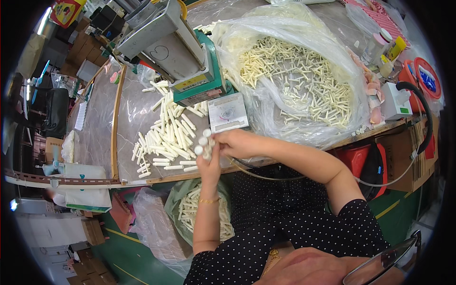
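My left hand (pixel 209 167) is raised in front of the table edge, holding a small bundle of white plastic tubes (pixel 205 143) upright, their round ends showing. My right hand (pixel 235 142) meets it from the right, fingers closed on the same bundle. Just left of the hands lies a loose pile of white tubes (pixel 166 135) on the table. Behind it stands a green and grey press machine (pixel 183 57).
A large clear bag of cream T-shaped parts (pixel 304 80) fills the table's right side. A small white card (pixel 228 112) lies by the machine. Below the table edge, a bag of white tubes (pixel 190 209) sits by my lap. Bottles and red containers (pixel 418 76) stand far right.
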`<move>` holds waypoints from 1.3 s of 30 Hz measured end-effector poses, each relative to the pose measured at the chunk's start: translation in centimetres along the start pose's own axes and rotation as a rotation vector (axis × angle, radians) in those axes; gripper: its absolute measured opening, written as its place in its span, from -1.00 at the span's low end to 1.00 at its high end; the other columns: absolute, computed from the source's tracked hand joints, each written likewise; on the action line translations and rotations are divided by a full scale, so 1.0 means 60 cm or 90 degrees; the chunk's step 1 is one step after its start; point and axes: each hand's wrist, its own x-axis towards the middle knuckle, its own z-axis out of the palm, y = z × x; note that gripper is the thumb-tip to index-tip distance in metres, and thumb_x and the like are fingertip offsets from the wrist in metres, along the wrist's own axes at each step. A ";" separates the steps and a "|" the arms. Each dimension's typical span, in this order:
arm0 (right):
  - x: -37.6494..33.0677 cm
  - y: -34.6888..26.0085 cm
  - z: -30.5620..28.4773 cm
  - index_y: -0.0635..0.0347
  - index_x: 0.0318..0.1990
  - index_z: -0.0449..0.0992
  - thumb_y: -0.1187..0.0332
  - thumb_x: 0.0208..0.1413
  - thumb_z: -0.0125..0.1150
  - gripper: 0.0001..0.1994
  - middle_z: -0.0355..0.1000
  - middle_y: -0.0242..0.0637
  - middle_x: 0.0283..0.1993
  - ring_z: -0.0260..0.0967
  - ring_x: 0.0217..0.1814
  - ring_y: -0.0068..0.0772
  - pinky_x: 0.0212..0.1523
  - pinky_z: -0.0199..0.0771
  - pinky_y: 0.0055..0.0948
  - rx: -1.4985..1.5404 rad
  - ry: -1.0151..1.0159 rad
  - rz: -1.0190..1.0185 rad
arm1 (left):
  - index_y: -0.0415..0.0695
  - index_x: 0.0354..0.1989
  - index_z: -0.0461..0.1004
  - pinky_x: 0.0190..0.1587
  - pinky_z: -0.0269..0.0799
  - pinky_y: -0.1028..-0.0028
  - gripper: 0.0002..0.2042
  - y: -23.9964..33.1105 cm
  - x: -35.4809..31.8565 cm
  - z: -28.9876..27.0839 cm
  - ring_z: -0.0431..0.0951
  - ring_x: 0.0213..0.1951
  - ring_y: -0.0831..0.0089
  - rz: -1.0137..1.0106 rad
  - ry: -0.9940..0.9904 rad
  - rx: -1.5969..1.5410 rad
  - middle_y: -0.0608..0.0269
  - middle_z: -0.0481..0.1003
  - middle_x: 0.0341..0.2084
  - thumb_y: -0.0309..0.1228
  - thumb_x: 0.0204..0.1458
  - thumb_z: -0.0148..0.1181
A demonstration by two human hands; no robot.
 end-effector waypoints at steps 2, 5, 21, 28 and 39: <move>-0.037 0.004 -0.032 0.15 0.02 0.36 0.42 -0.10 0.17 -0.57 0.44 -0.10 -0.19 0.41 -0.15 -0.13 -0.14 0.40 -0.30 0.092 -0.048 0.010 | -0.27 0.00 0.33 -0.31 0.34 0.62 -0.70 0.001 -0.051 -0.074 0.42 -0.37 0.60 -0.024 0.005 0.158 0.29 0.46 -0.33 -0.52 0.07 0.04; -0.068 0.084 -0.136 0.12 0.04 0.36 0.45 -0.06 0.14 -0.58 0.38 -0.12 -0.04 0.38 -0.07 -0.22 -0.03 0.35 -0.33 -0.015 0.072 0.372 | -0.26 -0.18 0.42 -0.34 0.40 0.56 -0.81 -0.017 -0.151 -0.226 0.46 -0.42 0.60 -0.215 0.117 0.289 0.26 0.49 -0.46 -0.50 0.03 0.09; -0.222 0.336 -0.292 0.17 -0.23 0.49 0.34 0.01 0.02 -0.79 0.35 -0.03 -0.18 0.36 -0.18 -0.03 -0.20 0.35 -0.15 -0.554 0.228 0.393 | -0.24 -0.34 0.51 -0.17 0.34 0.22 -0.78 -0.080 0.010 -0.294 0.42 -0.21 0.04 -0.014 0.154 0.777 -0.04 0.44 -0.32 -0.35 -0.10 0.13; -0.199 0.276 -0.266 0.09 -0.37 0.54 0.27 -0.05 0.16 -0.85 0.39 -0.24 -0.35 0.38 -0.31 -0.12 -0.33 0.37 -0.19 -0.531 0.404 0.311 | -0.28 -0.48 0.53 -0.22 0.40 0.18 -0.47 -0.083 0.026 -0.273 0.50 -0.28 0.02 -0.314 0.162 0.981 -0.07 0.51 -0.40 0.08 -0.17 0.15; -0.200 0.241 -0.236 0.23 -0.15 0.46 0.41 -0.02 0.20 -0.75 0.46 -0.24 -0.44 0.44 -0.43 -0.43 -0.44 0.42 -0.48 0.012 0.516 0.330 | -0.30 -0.08 0.35 -0.42 0.37 0.57 -0.69 -0.134 0.062 -0.176 0.43 -0.49 0.55 -0.143 0.287 0.218 0.22 0.46 -0.52 -0.39 0.03 0.11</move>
